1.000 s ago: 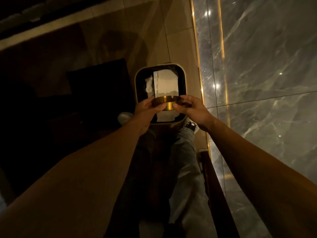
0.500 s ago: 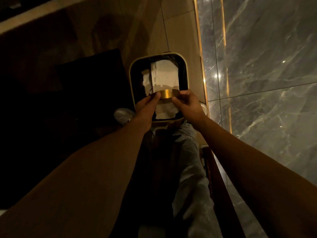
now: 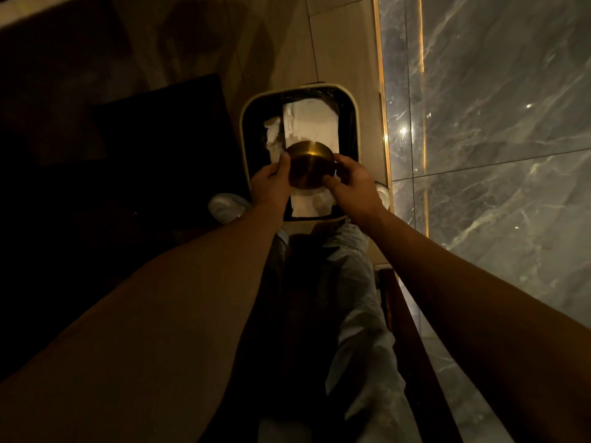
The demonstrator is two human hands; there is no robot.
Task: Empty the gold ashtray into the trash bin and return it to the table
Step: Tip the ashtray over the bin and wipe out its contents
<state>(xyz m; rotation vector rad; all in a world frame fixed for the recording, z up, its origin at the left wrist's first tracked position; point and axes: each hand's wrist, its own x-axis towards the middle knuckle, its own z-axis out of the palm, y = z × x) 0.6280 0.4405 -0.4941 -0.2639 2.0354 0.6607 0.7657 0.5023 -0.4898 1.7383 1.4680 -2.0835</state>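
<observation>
The round gold ashtray (image 3: 311, 164) is turned upside down, its flat underside facing me, directly over the open trash bin (image 3: 244, 135). My left hand (image 3: 271, 183) grips its left edge and my right hand (image 3: 350, 183) grips its right edge. The bin is a pale-rimmed rectangular tub with a dark liner, and white crumpled paper (image 3: 311, 123) lies inside it. The ashtray's inside is hidden from me.
A grey marble wall (image 3: 495, 123) with gold trim runs along the right, close to the bin. A dark low piece of furniture (image 3: 160, 139) stands left of the bin. My legs and a light shoe (image 3: 225, 206) are below the bin on the tan tiled floor.
Both hands have rotated the ashtray from edge-on to fully inverted over the bin. The view has shifted a little closer over the bin.
</observation>
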